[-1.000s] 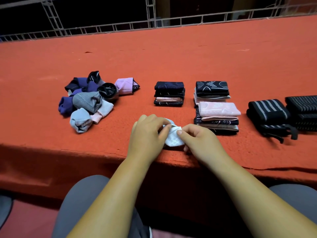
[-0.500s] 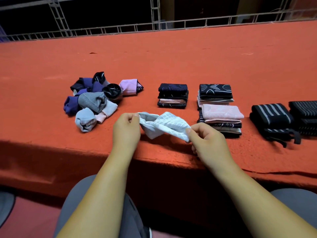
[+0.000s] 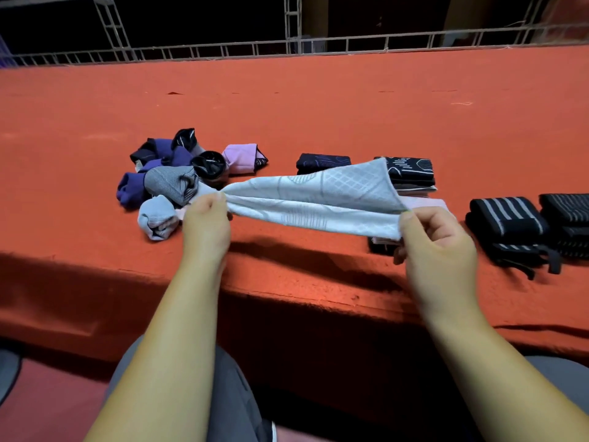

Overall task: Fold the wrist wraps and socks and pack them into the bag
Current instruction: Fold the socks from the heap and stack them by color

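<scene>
A pale blue patterned sock is stretched out above the table's front edge. My left hand pinches its left end and my right hand pinches its right end. A heap of balled socks in purple, grey, black and pink lies at the left. Behind the stretched sock stand stacks of folded socks, partly hidden. Two black striped wrist wraps lie folded at the right. No bag is in view.
The orange cloth-covered table stretches far back to a metal truss railing. My grey-trousered knees show below the table's front edge.
The sock was a small bundle between both hands at the table edge. My hands have moved apart and up, pulling it out to full length.
</scene>
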